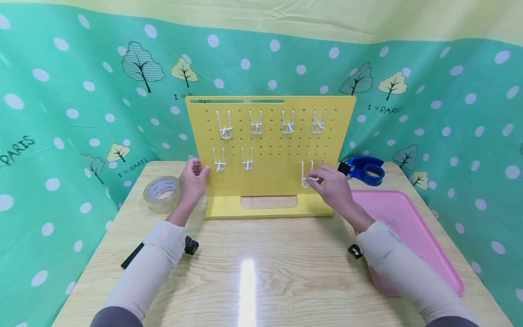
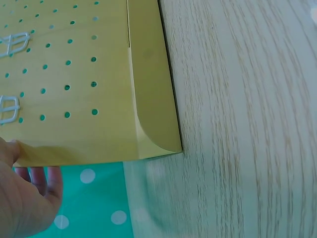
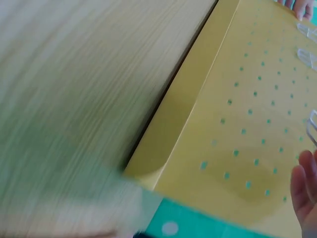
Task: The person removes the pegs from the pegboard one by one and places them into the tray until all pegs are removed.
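Over wood-grained bench [image 1: 286,263], pinching white bent-wire hook [image 1: 303,177] in fingers of right hand [image 1: 332,184], looped end down, long axis upright. Left of those fingers, gripping edge of flat, round-holed yellow pegboard [image 1: 282,177], upright, long axis sideways, with left hand [image 1: 193,181]. Beyond, backed by dotted cloth [image 1: 245,50].

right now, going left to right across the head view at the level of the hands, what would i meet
Clear tape roll, left hand at the left edge of the yellow pegboard, white hook, second white hook, right hand, pink tray.
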`<state>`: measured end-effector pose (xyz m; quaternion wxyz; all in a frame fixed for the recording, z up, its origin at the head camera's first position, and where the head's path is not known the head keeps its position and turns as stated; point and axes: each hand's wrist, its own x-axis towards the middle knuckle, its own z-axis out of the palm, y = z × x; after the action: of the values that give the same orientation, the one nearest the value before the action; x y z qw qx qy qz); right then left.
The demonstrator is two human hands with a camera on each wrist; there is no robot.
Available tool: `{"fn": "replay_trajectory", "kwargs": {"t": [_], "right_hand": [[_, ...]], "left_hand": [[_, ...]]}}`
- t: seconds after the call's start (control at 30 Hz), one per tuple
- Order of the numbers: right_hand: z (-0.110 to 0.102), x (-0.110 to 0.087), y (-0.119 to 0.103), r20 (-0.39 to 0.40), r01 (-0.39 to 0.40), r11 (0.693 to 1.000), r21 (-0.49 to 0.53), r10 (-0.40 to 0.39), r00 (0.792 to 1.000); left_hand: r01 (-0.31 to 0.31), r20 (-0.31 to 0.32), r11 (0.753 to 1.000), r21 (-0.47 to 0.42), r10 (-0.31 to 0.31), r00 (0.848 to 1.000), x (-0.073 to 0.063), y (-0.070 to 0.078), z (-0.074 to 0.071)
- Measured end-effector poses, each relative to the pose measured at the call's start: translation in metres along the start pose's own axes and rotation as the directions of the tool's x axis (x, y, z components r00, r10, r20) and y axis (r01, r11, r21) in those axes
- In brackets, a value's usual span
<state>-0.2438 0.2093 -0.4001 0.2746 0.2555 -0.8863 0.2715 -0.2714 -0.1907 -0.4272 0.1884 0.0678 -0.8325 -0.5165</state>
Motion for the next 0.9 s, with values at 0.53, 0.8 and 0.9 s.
{"fn": "replay_trajectory", "kwargs": {"t": [0.53, 0.8, 0.9], "right_hand": [[-0.06, -0.042, 0.087, 0.474, -0.31, 0.946, -0.097, 0.318, 0.821], [-0.064, -0.058, 0.129, 0.552, -0.368, 0.909, -0.197, 0.413, 0.724], [-0.066, -0.062, 0.136, 0.56, -0.388, 0.899, -0.202, 0.431, 0.707]], "left_hand": [[0.011, 0.019, 1.0, 0.013, -0.011, 1.0, 0.002, -0.001, -0.002], [0.019, 0.023, 1.0, 0.006, -0.019, 1.0, 0.003, -0.002, -0.002], [0.025, 0.028, 1.0, 0.012, -0.026, 0.999, 0.002, -0.001, -0.002]]}}
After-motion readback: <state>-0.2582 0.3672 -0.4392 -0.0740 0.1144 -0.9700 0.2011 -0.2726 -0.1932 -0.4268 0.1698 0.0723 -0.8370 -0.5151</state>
